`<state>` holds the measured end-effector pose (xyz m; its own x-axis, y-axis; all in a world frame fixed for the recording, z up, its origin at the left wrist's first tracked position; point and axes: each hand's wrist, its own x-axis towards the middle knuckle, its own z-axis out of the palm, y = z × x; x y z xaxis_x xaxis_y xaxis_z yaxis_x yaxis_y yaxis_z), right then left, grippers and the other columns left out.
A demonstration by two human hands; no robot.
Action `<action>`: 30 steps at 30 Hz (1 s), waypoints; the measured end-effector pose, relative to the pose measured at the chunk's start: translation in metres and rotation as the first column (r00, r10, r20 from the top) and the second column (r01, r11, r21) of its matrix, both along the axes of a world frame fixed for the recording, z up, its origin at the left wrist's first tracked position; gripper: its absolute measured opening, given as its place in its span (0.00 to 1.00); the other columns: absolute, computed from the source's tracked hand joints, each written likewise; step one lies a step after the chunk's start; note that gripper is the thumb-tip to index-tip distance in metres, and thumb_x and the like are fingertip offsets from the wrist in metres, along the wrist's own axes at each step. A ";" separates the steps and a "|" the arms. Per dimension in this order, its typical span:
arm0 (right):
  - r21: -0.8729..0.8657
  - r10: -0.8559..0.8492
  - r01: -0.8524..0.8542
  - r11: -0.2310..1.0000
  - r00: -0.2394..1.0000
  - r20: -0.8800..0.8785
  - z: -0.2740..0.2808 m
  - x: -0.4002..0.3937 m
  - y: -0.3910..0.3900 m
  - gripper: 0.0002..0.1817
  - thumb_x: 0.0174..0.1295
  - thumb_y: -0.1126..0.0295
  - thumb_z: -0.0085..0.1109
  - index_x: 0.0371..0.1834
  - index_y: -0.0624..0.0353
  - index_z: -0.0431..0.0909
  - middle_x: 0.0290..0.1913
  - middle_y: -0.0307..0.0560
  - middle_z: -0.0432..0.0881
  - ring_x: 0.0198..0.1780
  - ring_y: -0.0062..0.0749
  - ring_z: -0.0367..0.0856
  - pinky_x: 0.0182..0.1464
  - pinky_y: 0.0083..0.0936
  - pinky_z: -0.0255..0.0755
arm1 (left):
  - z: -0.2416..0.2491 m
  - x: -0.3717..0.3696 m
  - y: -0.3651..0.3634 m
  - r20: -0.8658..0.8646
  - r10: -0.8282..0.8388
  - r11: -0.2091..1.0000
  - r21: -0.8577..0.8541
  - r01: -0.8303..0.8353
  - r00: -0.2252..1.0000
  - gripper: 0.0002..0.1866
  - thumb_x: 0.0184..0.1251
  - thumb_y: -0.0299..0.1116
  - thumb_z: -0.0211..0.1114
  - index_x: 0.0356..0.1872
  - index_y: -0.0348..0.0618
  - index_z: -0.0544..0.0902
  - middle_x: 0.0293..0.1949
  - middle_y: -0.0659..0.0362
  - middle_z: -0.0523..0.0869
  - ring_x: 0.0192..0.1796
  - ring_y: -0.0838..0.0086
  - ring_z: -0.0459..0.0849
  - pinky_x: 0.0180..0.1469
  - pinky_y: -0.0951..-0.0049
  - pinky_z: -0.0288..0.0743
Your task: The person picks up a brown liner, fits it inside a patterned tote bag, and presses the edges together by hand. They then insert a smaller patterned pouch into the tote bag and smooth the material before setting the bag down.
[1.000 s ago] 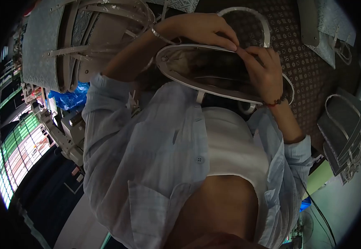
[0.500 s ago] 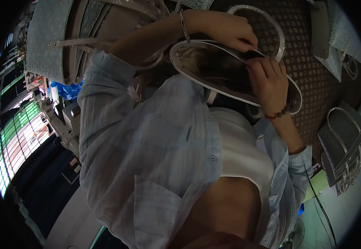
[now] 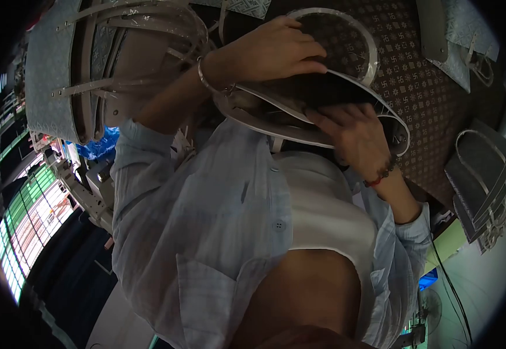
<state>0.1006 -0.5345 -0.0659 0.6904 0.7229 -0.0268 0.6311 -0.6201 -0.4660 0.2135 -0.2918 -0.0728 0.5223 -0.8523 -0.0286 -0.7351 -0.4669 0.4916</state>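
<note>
A handbag (image 3: 247, 125) with a pale rim lies with its mouth towards me, against my front. Its interior is dark, with some lining showing at the left end. My left hand (image 3: 273, 52), with a metal bangle at the wrist, rests along the far rim with fingers stretched and apart. One fingertip touches the rim. My right hand (image 3: 355, 136), with a beaded bracelet, lies across the near rim, its fingers reaching over the opening. They look outstretched but slightly blurred. A pale curved handle (image 3: 372, 46) arches beyond the bag.
A brown patterned surface (image 3: 433, 110) spreads beyond the bag. Pale bags with straps (image 3: 55, 75) stand at the upper left. At right sits a dark grey bag (image 3: 474, 168) with a light handle. A machine (image 3: 90, 192) is at my left, near blue plastic (image 3: 99, 142).
My left hand has moved left along the far rim, its pinch loosened and fingers spread. My right hand has dropped lower over the opening. The mouth has changed shape, and the view has shifted.
</note>
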 end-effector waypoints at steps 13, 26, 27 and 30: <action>0.041 -0.247 0.254 0.966 0.871 0.425 -0.002 0.085 -0.014 0.26 0.67 0.43 0.61 0.48 0.58 0.84 0.52 0.49 0.85 0.51 0.45 0.85 0.58 0.40 0.75 | -0.003 -0.011 -0.003 -0.093 0.410 0.907 -0.071 -0.416 0.908 0.12 0.74 0.37 0.61 0.42 0.37 0.84 0.39 0.50 0.86 0.43 0.51 0.85 0.46 0.56 0.79; 0.015 -0.411 0.412 0.911 0.906 0.097 -0.020 0.079 -0.066 0.18 0.67 0.58 0.64 0.49 0.63 0.81 0.59 0.57 0.80 0.55 0.59 0.82 0.53 0.47 0.76 | 0.022 -0.054 -0.090 -0.865 0.058 0.964 -0.081 -0.254 0.499 0.14 0.80 0.33 0.57 0.54 0.30 0.80 0.37 0.51 0.87 0.39 0.71 0.90 0.40 0.75 0.83; -0.061 -0.385 0.382 0.922 0.921 -0.057 -0.020 0.074 -0.076 0.14 0.67 0.65 0.63 0.49 0.64 0.81 0.55 0.59 0.81 0.52 0.57 0.83 0.49 0.45 0.77 | 0.030 -0.050 -0.087 -0.870 0.052 0.967 -0.079 -0.243 0.490 0.14 0.80 0.33 0.57 0.54 0.30 0.80 0.37 0.51 0.87 0.39 0.71 0.90 0.40 0.75 0.83; 0.052 -0.207 0.211 0.976 0.975 -0.081 -0.024 0.079 -0.104 0.10 0.63 0.76 0.61 0.47 0.65 0.81 0.47 0.59 0.80 0.45 0.54 0.84 0.45 0.43 0.75 | 0.040 -0.017 -0.082 -0.501 0.008 0.963 -0.229 -0.142 0.865 0.11 0.74 0.34 0.63 0.45 0.36 0.86 0.43 0.48 0.90 0.38 0.67 0.92 0.42 0.67 0.84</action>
